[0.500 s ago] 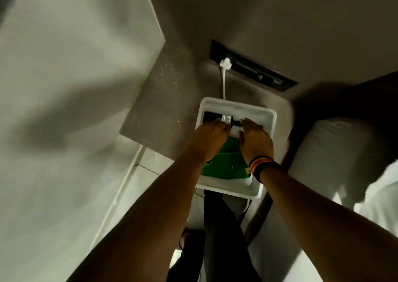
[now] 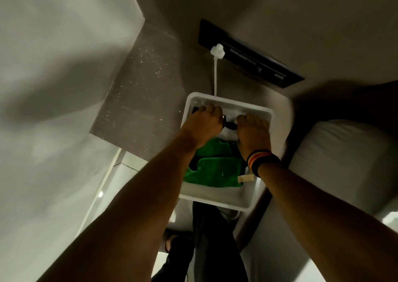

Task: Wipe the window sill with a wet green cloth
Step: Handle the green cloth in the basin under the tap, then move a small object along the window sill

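Speckled grey table, left of centre, carrying a white tray at its right end. Green cloth, folded, lying in the near half of the tray. Left hand and right hand, both palm down in the far half of the tray, fingers curled down out of sight; their grasp cannot be told. Striped wristband on the right wrist. White plug, far wall.

Dim, murky lighting throughout, with a greenish-grey cast. Soft broad shadows fall across the left wall. The wide lens bends straight lines toward the edges. Fine detail is soft and smeared; the near forearms look dark and underexposed.
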The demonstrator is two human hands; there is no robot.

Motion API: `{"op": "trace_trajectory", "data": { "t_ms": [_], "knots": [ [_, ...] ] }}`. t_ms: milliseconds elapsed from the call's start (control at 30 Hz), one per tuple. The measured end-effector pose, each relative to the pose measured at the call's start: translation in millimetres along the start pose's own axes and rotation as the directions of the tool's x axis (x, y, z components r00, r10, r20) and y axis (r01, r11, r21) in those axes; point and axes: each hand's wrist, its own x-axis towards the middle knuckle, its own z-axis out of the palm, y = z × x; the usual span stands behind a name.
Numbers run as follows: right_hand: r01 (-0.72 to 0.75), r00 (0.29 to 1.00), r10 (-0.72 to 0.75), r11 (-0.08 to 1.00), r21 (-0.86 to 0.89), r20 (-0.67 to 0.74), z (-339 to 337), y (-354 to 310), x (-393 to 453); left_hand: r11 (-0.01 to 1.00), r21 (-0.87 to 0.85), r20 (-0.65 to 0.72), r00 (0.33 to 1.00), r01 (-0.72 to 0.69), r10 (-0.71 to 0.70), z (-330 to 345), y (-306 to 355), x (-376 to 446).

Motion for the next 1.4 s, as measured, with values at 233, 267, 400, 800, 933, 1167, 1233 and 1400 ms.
{"op": "trace_trajectory", "data": {
  "t_ms": [233,267,400,800,933,1167,1233,1400],
  "knots": [
    [-0.031,0.98,-0.036,0.943,0.332,0.194,-20,9,2,0.987,0.102,-0.03,0.991,-0.128,0.132,-14,-8,-8],
    [-0.068,0.974,-0.03,0.906,0.417,0.223,-27,9,-2,0.988,0.091,-0.02,0.992,-0.121,0.123,-16,-7,-12],
    [-0.264,0.955,0.045,0.572,0.777,0.292,-69,10,-25,0.993,-0.062,-0.014,0.995,-0.103,0.103,-47,-18,-32],
    [-0.183,0.982,0.003,-0.192,0.964,0.187,-320,-129,-163,0.986,-0.103,-0.235,0.96,0.131,-0.152,-296,-117,-242],
    [-0.039,0.974,-0.224,-0.332,0.943,-0.038,-410,-222,-198,0.892,-0.229,-0.397,0.8,0.389,-0.45,-361,-151,-341],
    [0.322,0.838,-0.439,-0.08,0.943,-0.324,-498,-352,-229,0.588,-0.362,-0.437,0.425,0.723,-0.792,-376,-172,-503],
    [0.417,0.774,-0.528,0.008,0.909,-0.35,-507,-385,-237,0.489,-0.444,-0.365,0.347,0.751,-0.864,-355,-161,-536],
    [0.698,0.612,-0.713,0.285,0.657,-0.342,-517,-447,-242,0.31,-0.488,-0.112,0.293,0.816,-0.949,-276,-111,-583]
  ]
}}
